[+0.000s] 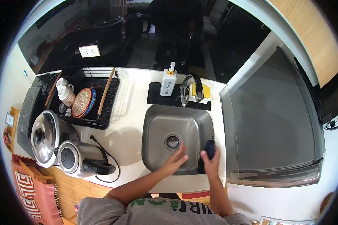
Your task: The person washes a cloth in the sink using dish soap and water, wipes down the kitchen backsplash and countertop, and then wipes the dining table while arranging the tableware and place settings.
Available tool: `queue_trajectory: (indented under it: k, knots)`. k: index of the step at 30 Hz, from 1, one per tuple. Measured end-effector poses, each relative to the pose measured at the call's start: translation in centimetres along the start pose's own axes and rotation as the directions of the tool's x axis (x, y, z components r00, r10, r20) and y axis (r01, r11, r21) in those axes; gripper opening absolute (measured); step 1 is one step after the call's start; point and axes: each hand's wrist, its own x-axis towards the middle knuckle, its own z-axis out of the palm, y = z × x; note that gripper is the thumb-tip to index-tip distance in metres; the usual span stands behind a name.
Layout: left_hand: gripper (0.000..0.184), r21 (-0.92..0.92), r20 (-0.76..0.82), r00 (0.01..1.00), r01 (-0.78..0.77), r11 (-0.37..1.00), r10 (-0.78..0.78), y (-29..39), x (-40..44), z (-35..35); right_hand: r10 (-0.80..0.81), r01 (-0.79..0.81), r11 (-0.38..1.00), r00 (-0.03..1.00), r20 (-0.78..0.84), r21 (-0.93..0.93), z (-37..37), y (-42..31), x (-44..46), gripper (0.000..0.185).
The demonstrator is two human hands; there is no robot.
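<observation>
Two bare hands work at the sink (153, 138), a steel basin set into a white counter (131, 108). The right hand (213, 163) is closed around a small dark object (210, 148), gripping it at the right edge of the basin, with thumb and fingers wrapped about its lower part; what it is cannot be told. Below it lies a dark patch, either shadow or cloth. The left hand (176, 162) is open and holds nothing visible, its fingers apart over the basin, just beside the drain (172, 142).

Behind the sink, a black mat (154, 93) bears a white soap bottle (168, 83) with a pump, standing upright. To its right the faucet (183, 92) curves up, partly in front of a yellow sponge (206, 92).

On the left side of the counter, a black dish rack (111, 102) with wooden handles holds two cups (66, 95) and some patterned plates (81, 103), which lean at a tilt. Nearer the person, a lidded pot (43, 139) stands beside a steel kettle (72, 157). A black cord (118, 165) with a plug curls on the counter to the kettle's right.
</observation>
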Motion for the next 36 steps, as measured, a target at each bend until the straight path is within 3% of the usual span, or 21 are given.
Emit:
queue_trajectory:
  k: [1, 3, 4, 5, 8, 9, 11, 12, 13, 15, 17, 19, 22, 25, 26, 27, 29, 30, 31, 33, 36]
  knots:
    - [0.057, -0.115, 0.011, 0.994, 0.113, 0.987, -0.113, 0.9, -1.2, 0.9, -0.173, 0.174, 0.985, 0.979, 0.104, -0.002, 0.4, -1.1, -1.2, 0.054]
    - [0.05, -0.163, -0.009, 0.998, 0.055, 0.985, -0.057, 1.7, -1.1, 0.9, 0.116, -0.269, 0.846, 0.935, 0.335, 0.459, -0.5, -9.6, -2.7, 0.066]
    - [0.045, -0.361, -0.009, 0.995, 0.092, 0.928, -0.102, 2.9, -1.2, 0.8, -0.067, -0.047, 0.909, 0.965, 0.255, 0.415, -0.2, -8.7, -2.6, 0.075]
    - [0.045, -0.363, -0.015, 0.996, 0.078, 0.929, -0.09, 3.9, -1.2, 0.6, -0.08, -0.036, 0.908, 0.963, 0.258, 0.417, 0.3, -8.5, -2.7, 0.075]
    - [0.048, -0.098, -0.123, 0.979, 0.148, 0.984, -0.16, 6.1, -1.7, 1.2, -0.377, 0.237, 0.868, 0.887, 0.268, 0.437, 2.6, -9.5, -4.0, 0.087]
    - [0.057, -0.059, -0.049, 0.997, 0.052, 0.997, -0.055, 6.0, -1.7, 1.5, -0.414, 0.359, 0.888, 0.896, 0.161, 0.287, 3.8, -10.5, -5.1, 0.081]
    - [0.063, 0.032, 0.023, 1.0, -0.016, 0.999, 0.015, 6.0, -1.0, 1.6, -0.161, 0.135, 0.862, 0.987, 0.011, 0.488, 4.7, -11.5, -5.3, 0.068]
    - [0.069, 0.123, 0.1, 0.993, -0.078, 0.989, 0.066, 6.3, -0.8, 1.6, -0.163, 0.184, 0.876, 0.983, -0.085, 0.445, 4.9, -11.6, -4.6, 0.052]
    - [0.056, 0.371, 0.059, 0.965, -0.26, 0.891, 0.257, 6.5, -1.0, 1.6, -0.117, 0.132, 0.88, 0.991, -0.062, 0.456, 4.7, -12.0, -4.1, 0.045]
    - [0.045, 0.548, 0.028, 0.799, -0.515, 0.659, 0.601, 7.5, -1.3, 1.9, -0.159, 0.156, 0.82, 0.986, -0.044, 0.551, 5.0, -11.8, -2.9, 0.041]
    - [0.041, 0.561, -0.034, 0.812, -0.466, 0.684, 0.582, 8.2, -0.4, 0.5, -0.203, 0.188, 0.832, 0.979, -0.028, 0.523, 5.1, -12.9, -1.9, 0.043]
    - [0.036, 0.572, -0.104, 0.822, -0.411, 0.71, 0.56, 9.5, 0.2, -0.7, -0.14, 0.08, 0.712, 0.99, 0.029, 0.697, 5.9, -13.7, -0.8, 0.046]
    - [0.045, 0.422, -0.164, 0.952, -0.17, 0.891, 0.26, 11.0, 1.2, -2.5, -0.124, -0.035, 0.612, 0.982, 0.139, 0.79, 6.7, -13.4, 0.7, 0.051]
    - [0.061, 0.624, -0.355, 0.836, -0.122, 0.772, 0.419, 14.2, -0.2, -1.8, -0.006, -0.135, 0.524, 0.987, 0.163, 0.841, 5.8, -15.0, 2.9, 0.054]
    - [0.075, 0.677, -0.316, 0.746, -0.255, 0.69, 0.586, 13.4, 0.5, -2.3, -0.034, -0.161, 0.478, 0.979, 0.202, 0.864, 5.2, -16.0, 3.4, 0.052]
    - [0.075, 0.675, -0.317, 0.748, -0.253, 0.693, 0.583, 12.6, 1.0, -1.8, -0.058, -0.184, 0.433, 0.971, 0.231, 0.882, 4.7, -16.6, 3.8, 0.051]
    - [0.076, 0.824, 0.114, 0.705, -0.46, 0.329, 0.7, 11.2, 2.3, 0.2, -0.123, -0.542, -0.024, 0.835, 0.535, 0.84, 4.5, -14.5, 4.2, 0.049]
    - [0.076, 0.657, 0.027, 0.661, -0.577, 0.485, 0.75, 10.1, 3.1, 1.4, -0.227, -0.487, 0.124, 0.834, 0.503, 0.864, 4.6, -13.5, 4.1, 0.051]
    - [0.076, 0.649, 0.042, 0.662, -0.587, 0.483, 0.748, 9.5, 3.9, 1.6, -0.221, -0.473, 0.122, 0.844, 0.488, 0.873, 4.1, -12.6, 4.4, 0.051]
    - [0.078, 0.673, 0.164, 0.689, -0.602, 0.431, 0.706, 10.0, 4.6, 2.0, -0.142, -0.37, 0.396, 0.879, 0.454, 0.84, 3.1, -12.5, 5.1, 0.05]
    - [0.075, 0.664, 0.229, 0.671, -0.637, 0.39, 0.705, 10.2, 4.5, 2.9, -0.315, -0.011, 0.544, 0.924, 0.216, 0.839, -0.3, -12.4, 7.7, 0.051]
